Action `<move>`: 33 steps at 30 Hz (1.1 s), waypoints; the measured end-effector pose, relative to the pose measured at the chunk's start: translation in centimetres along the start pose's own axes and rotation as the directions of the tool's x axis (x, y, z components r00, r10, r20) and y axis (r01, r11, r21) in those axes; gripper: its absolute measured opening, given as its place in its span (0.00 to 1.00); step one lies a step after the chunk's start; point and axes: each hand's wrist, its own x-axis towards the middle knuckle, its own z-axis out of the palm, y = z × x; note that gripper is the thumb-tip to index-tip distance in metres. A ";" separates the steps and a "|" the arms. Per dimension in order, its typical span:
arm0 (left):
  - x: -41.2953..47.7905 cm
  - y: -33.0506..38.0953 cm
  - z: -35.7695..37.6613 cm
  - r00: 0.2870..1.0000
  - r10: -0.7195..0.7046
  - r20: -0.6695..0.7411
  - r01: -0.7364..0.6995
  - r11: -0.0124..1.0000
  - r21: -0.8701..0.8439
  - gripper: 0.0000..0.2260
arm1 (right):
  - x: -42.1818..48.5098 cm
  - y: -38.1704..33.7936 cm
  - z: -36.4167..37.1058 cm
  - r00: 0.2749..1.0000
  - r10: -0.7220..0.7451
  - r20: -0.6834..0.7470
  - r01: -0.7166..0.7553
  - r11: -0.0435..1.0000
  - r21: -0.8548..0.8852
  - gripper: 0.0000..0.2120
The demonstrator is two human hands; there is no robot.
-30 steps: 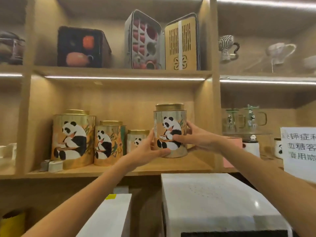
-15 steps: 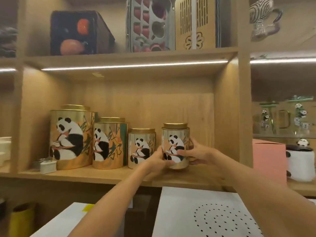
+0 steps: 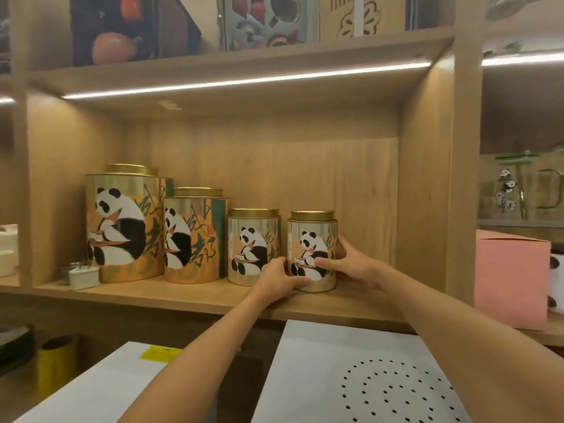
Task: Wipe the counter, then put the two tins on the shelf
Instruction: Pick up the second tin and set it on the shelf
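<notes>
A small gold panda tin stands upright on the wooden shelf, at the right end of a row. Both hands grip it: my left hand wraps its lower left side, my right hand holds its right side and front. Just to its left stands a second small panda tin, close beside it; my left hand covers its lower right corner. Whether the two tins touch is hidden by my hand.
Two larger panda tins stand further left, with a small white box in front. A pink box sits right of the shelf divider. White appliances lie below the shelf.
The tin came down from mid-air onto the shelf and now stands beside the other small tin. Both hands stay on it. The view has moved closer to the shelf.
</notes>
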 end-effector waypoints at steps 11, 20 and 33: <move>0.5 -2.0 1.4 0.984 0.088 -0.152 -0.058 0.980 0.192 0.25 | -0.1 3.3 1.7 0.977 -0.080 -0.196 0.088 0.995 0.035 0.49; 0.5 -2.2 1.8 0.960 0.130 -0.246 -0.051 0.951 0.304 0.26 | 0.1 3.3 2.1 0.970 -0.089 -0.226 0.057 0.988 -0.143 0.44; -0.7 -1.4 1.5 0.950 0.128 -0.285 -0.016 0.931 0.366 0.22 | 0.0 3.1 2.1 0.980 -0.035 -0.196 0.003 0.987 -0.161 0.44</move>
